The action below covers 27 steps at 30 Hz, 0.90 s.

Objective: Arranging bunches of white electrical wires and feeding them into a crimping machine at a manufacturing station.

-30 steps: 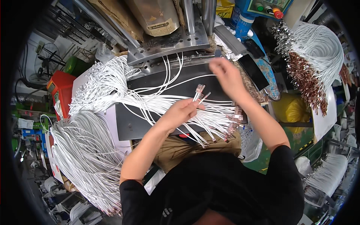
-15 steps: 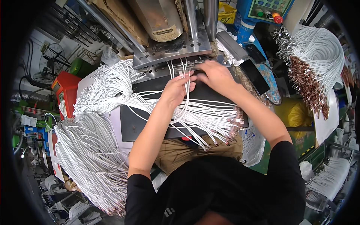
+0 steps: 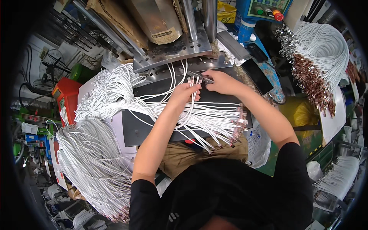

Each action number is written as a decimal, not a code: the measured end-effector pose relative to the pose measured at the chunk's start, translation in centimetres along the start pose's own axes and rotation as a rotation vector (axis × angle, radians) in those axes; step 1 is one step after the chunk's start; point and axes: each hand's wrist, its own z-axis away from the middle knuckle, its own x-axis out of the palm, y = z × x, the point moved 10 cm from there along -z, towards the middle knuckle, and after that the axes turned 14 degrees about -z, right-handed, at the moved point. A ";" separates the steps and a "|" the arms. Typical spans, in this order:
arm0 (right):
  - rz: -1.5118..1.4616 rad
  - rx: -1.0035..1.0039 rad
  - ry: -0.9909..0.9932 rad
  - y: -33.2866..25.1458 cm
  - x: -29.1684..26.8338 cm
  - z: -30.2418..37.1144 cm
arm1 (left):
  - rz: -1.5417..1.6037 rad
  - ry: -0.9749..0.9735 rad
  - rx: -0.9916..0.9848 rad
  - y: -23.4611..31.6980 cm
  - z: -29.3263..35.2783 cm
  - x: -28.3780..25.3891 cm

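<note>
Here, just above mid-frame, fingers of the left hand pinch a few white cables near their connectors, while the right hand grips a slim metal tool beside them; at center, a cable bundle fans across the dark worktop.

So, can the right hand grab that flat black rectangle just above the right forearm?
Probably yes: the flat black rectangle lies near the right hand, with nothing tall between them, though that hand seems busy holding a grey metal tool.
</note>
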 end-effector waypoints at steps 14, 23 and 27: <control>-0.325 0.069 0.294 3.2 0.3 1.1 | -0.165 -0.081 -0.021 1.2 0.8 2.8; -0.670 0.294 0.084 5.6 0.7 0.9 | -0.278 0.009 0.020 0.8 0.2 1.1; -0.576 0.114 0.015 4.2 1.6 0.5 | -0.266 -0.031 0.002 0.3 0.0 1.5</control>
